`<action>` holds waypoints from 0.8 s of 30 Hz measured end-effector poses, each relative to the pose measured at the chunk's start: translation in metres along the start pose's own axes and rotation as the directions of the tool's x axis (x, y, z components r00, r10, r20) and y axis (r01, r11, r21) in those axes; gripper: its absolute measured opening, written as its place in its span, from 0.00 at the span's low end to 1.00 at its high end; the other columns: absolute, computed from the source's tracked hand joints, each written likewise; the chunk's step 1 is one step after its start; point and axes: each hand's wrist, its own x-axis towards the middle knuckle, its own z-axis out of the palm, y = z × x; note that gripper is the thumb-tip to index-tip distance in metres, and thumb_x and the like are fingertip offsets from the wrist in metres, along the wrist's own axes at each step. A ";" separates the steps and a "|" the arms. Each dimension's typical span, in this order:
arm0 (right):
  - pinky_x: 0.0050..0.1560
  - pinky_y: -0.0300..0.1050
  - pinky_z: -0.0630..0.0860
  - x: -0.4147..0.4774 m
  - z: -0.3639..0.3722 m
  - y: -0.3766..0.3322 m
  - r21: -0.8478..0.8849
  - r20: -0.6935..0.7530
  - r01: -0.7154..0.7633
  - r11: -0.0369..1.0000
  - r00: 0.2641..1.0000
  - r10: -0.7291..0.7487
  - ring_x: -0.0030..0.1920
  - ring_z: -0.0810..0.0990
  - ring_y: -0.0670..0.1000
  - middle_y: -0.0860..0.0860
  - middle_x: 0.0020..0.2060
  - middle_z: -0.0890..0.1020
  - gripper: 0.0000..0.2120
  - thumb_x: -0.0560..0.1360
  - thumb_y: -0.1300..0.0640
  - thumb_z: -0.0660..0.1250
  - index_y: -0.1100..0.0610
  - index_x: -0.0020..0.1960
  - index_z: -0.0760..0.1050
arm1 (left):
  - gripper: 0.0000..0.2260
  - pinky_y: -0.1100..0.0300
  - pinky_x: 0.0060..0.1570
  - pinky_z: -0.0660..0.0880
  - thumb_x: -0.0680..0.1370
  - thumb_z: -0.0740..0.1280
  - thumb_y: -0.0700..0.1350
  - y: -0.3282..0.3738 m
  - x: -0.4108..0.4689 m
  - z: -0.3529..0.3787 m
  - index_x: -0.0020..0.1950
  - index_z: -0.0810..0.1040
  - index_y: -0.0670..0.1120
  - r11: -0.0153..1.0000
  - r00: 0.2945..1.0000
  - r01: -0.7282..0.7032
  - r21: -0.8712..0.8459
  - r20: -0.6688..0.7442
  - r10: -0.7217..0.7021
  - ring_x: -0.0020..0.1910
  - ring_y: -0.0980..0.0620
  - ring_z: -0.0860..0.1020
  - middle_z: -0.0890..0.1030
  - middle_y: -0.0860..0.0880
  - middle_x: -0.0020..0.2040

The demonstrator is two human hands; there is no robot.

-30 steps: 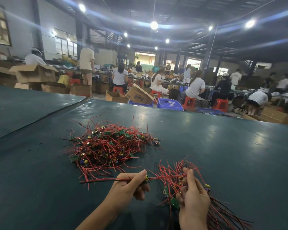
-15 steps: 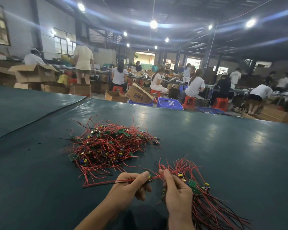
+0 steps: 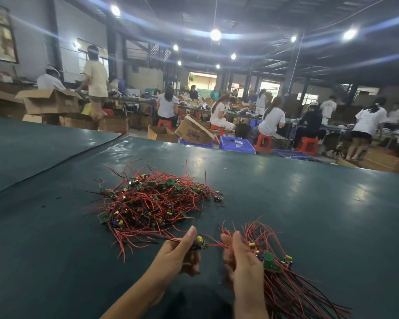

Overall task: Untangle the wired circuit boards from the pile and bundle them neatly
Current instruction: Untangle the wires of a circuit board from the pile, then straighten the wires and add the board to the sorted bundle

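Note:
A tangled pile (image 3: 152,201) of small green circuit boards with red and black wires lies on the dark green table (image 3: 309,215), just beyond my hands. My left hand (image 3: 180,254) pinches one wired board (image 3: 198,244) between thumb and fingers; its red wires trail left toward the pile. My right hand (image 3: 242,261) grips a bundle of wired boards (image 3: 283,279), its wire tails fanning down to the lower right and its short red leads sticking up above my fingers. A red lead from the single board reaches across to my right hand.
The table's far edge (image 3: 240,153) runs across the middle of the view; a second table surface (image 3: 32,143) lies at the left. Beyond are cardboard boxes (image 3: 48,102), blue crates (image 3: 236,143), red stools and several seated and standing people.
My right hand with the bundle moved left, close to my left hand, then held there. The single board stays pinched in my left hand. The pile has not moved.

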 end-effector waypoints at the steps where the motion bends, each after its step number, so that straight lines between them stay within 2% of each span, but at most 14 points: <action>1: 0.25 0.36 0.64 -0.005 0.006 0.002 -0.063 0.092 0.027 0.998 0.996 -0.021 0.24 0.67 0.44 0.46 0.23 0.71 0.19 0.72 0.41 0.62 0.53 0.40 0.84 | 0.21 0.62 0.29 0.74 0.71 0.62 0.59 -0.001 0.000 0.001 0.31 0.77 0.43 1.000 1.000 0.012 0.002 0.012 -0.012 0.24 0.50 0.74 0.75 0.43 0.27; 4: 0.34 0.41 0.77 -0.014 0.020 0.006 -0.155 0.276 0.069 0.986 0.961 -0.024 0.30 0.80 0.51 0.53 0.28 0.81 0.23 0.72 0.40 0.61 0.57 0.37 0.82 | 0.29 0.61 0.31 0.75 0.70 0.61 0.63 -0.002 0.001 0.002 0.42 0.79 0.35 0.995 0.996 0.085 0.053 0.034 -0.087 0.25 0.50 0.76 0.78 0.43 0.29; 5: 0.38 0.45 0.80 -0.016 0.022 0.007 -0.180 0.285 0.071 0.981 0.958 -0.017 0.34 0.82 0.54 0.56 0.31 0.83 0.23 0.74 0.41 0.60 0.57 0.38 0.83 | 0.30 0.61 0.32 0.76 0.69 0.61 0.64 -0.003 0.001 0.001 0.41 0.80 0.36 0.991 0.994 0.103 0.086 0.035 -0.106 0.25 0.51 0.76 0.78 0.43 0.29; 7: 0.45 0.51 0.80 -0.015 0.021 0.010 -0.231 0.239 0.073 0.970 0.971 -0.016 0.39 0.84 0.56 0.58 0.34 0.84 0.22 0.79 0.45 0.59 0.58 0.39 0.84 | 0.28 0.63 0.32 0.75 0.69 0.59 0.67 -0.003 0.002 0.001 0.28 0.80 0.44 0.980 0.993 0.101 0.169 0.047 -0.110 0.24 0.52 0.76 0.78 0.46 0.26; 8: 0.46 0.48 0.80 -0.014 0.020 0.010 -0.246 0.201 0.079 0.966 0.979 -0.029 0.41 0.84 0.54 0.56 0.36 0.85 0.21 0.80 0.48 0.58 0.57 0.41 0.84 | 0.28 0.65 0.30 0.74 0.69 0.57 0.67 -0.003 0.003 0.001 0.23 0.77 0.46 0.972 0.992 0.100 0.212 0.057 -0.114 0.24 0.55 0.76 0.77 0.48 0.24; 10: 0.44 0.33 0.77 -0.014 0.016 0.009 -0.277 0.139 0.096 0.956 0.989 -0.059 0.42 0.84 0.44 0.48 0.38 0.86 0.17 0.81 0.52 0.57 0.52 0.44 0.84 | 0.29 0.67 0.28 0.70 0.71 0.55 0.65 -0.006 0.004 0.002 0.19 0.73 0.47 0.958 0.989 0.105 0.266 0.072 -0.128 0.22 0.58 0.73 0.74 0.52 0.22; 12: 0.34 0.30 0.73 -0.013 0.015 0.005 -0.280 0.085 0.063 0.958 0.996 -0.041 0.32 0.81 0.44 0.50 0.30 0.83 0.20 0.81 0.51 0.58 0.52 0.39 0.84 | 0.28 0.65 0.29 0.71 0.73 0.55 0.65 -0.008 0.004 0.003 0.22 0.74 0.47 0.959 0.993 0.071 0.275 0.073 -0.095 0.23 0.56 0.74 0.75 0.50 0.23; 14: 0.24 0.33 0.68 -0.010 0.013 0.002 -0.187 -0.054 -0.055 0.981 0.998 0.045 0.22 0.73 0.45 0.50 0.21 0.76 0.23 0.80 0.50 0.60 0.54 0.32 0.83 | 0.27 0.63 0.30 0.72 0.74 0.56 0.63 -0.008 0.004 0.001 0.28 0.78 0.44 0.965 0.999 0.003 0.262 0.038 -0.014 0.25 0.52 0.75 0.77 0.46 0.26; 15: 0.21 0.35 0.67 -0.007 0.011 0.001 -0.085 -0.141 -0.134 0.987 0.983 0.121 0.20 0.71 0.45 0.49 0.20 0.75 0.23 0.80 0.49 0.61 0.56 0.32 0.82 | 0.27 0.61 0.31 0.72 0.74 0.56 0.62 -0.008 0.006 -0.001 0.30 0.79 0.43 0.970 1.000 -0.017 0.243 0.003 0.017 0.26 0.51 0.76 0.78 0.45 0.27; 18: 0.16 0.34 0.62 0.003 0.003 -0.006 0.367 -0.230 -0.268 0.891 0.902 0.366 0.17 0.69 0.44 0.50 0.23 0.78 0.18 0.79 0.49 0.63 0.61 0.40 0.77 | 0.23 0.59 0.33 0.72 0.75 0.59 0.59 -0.005 0.010 -0.011 0.33 0.79 0.42 0.957 0.979 -0.103 0.270 -0.144 0.146 0.29 0.50 0.76 0.79 0.45 0.29; 20: 0.16 0.32 0.61 0.007 -0.004 -0.011 0.529 -0.211 -0.258 0.808 0.883 0.420 0.17 0.69 0.43 0.49 0.26 0.81 0.12 0.79 0.52 0.64 0.60 0.42 0.77 | 0.17 0.61 0.34 0.71 0.78 0.62 0.53 -0.008 0.013 -0.025 0.35 0.79 0.46 0.830 0.912 -0.196 0.522 -0.213 0.350 0.31 0.55 0.75 0.79 0.50 0.31; 22: 0.16 0.31 0.61 0.007 -0.007 -0.013 0.560 -0.205 -0.249 0.790 0.883 0.423 0.18 0.70 0.41 0.47 0.27 0.83 0.07 0.79 0.60 0.65 0.60 0.42 0.77 | 0.07 0.62 0.42 0.71 0.78 0.67 0.46 -0.009 0.015 -0.038 0.39 0.80 0.49 0.546 0.799 -0.226 0.806 -0.168 0.578 0.39 0.58 0.74 0.79 0.56 0.39; 23: 0.16 0.31 0.62 0.007 -0.008 -0.013 0.559 -0.212 -0.243 0.793 0.882 0.420 0.18 0.70 0.41 0.47 0.29 0.83 0.06 0.78 0.63 0.65 0.60 0.43 0.76 | 0.03 0.60 0.48 0.71 0.75 0.70 0.43 -0.009 0.016 -0.043 0.42 0.80 0.49 0.421 0.745 -0.219 0.881 -0.128 0.655 0.45 0.56 0.74 0.79 0.55 0.45; 24: 0.17 0.31 0.62 0.006 -0.008 -0.012 0.552 -0.225 -0.238 0.799 0.880 0.418 0.18 0.70 0.41 0.47 0.30 0.84 0.06 0.78 0.64 0.64 0.60 0.43 0.76 | 0.02 0.58 0.52 0.70 0.73 0.72 0.41 -0.008 0.017 -0.048 0.43 0.81 0.47 0.353 0.710 -0.204 0.913 -0.110 0.696 0.49 0.54 0.74 0.78 0.53 0.49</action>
